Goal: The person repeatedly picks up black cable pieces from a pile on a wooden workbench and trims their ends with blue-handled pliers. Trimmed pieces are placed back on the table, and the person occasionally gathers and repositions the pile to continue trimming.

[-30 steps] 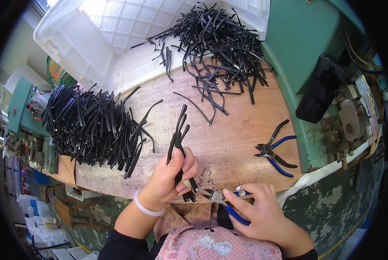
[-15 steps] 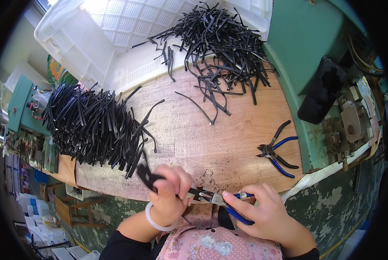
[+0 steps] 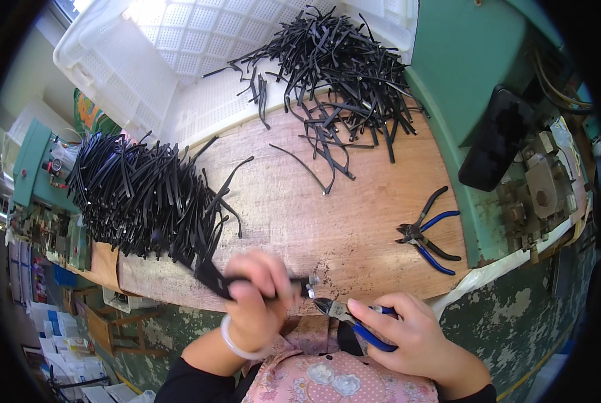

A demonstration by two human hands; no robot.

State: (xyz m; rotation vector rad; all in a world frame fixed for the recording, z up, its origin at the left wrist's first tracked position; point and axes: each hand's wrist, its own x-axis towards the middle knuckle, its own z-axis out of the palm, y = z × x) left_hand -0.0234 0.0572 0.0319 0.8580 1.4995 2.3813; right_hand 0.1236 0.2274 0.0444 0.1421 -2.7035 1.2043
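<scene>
My left hand (image 3: pixel 260 289), blurred by motion and with a pale bangle at its wrist, is closed round a dark bundle of black eyeglass temples (image 3: pixel 210 274). The bundle's light metallic ends (image 3: pixel 311 289) stick out toward the right. In my right hand (image 3: pixel 411 329) is a pair of diagonal cutters (image 3: pixel 337 309) with blue handles. Their jaws sit just below and right of the temple ends, with a small gap between. How many temples I hold is hidden by my fingers. A dense heap of black temples (image 3: pixel 139 195) lies beyond my left hand.
A white perforated crate (image 3: pixel 203 124) lies tipped at the back, with a loose pile of temples (image 3: pixel 347 74) spilling from it. A second pair of cutters (image 3: pixel 418 232) rests open on the wooden table (image 3: pixel 280 221). Green machinery (image 3: pixel 461 74) with a black phone (image 3: pixel 498 138) flanks the right.
My left hand has moved the temples slightly up, away from the cutter jaws, which earlier were at their ends. The bundle's far end has swung down and left. My right hand has barely moved.
</scene>
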